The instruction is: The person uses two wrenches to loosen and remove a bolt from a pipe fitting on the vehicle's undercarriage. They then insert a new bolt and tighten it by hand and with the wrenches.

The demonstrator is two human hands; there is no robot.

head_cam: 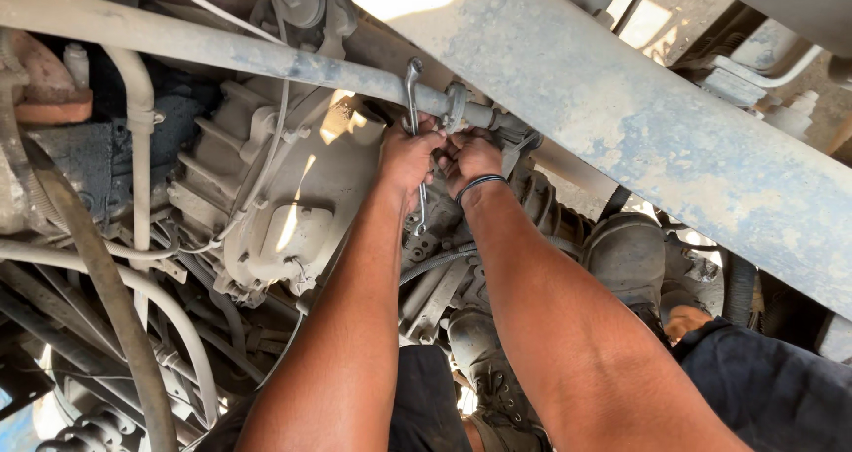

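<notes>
Both arms reach up to the middle of the frame, under a dusty vehicle, and the work looks to be in mid-turn rather than finished: the wrench [414,124] is seated on a fitting at the grey rod [293,62] that crosses from the upper left, and the clamp [456,106] beside it sits in place on the rod. The left hand [406,155] is closed around the wrench's shaft, fingers wrapped tight. The right hand [469,157], with a dark band at the wrist, is curled just beside it, touching it, pinching something at the joint that I cannot make out. The wrench is a slim, bright metal tool, standing nearly upright, its lower end poking out below the left hand. The gearbox housing [293,204] at centre left is caked in pale dust.
</notes>
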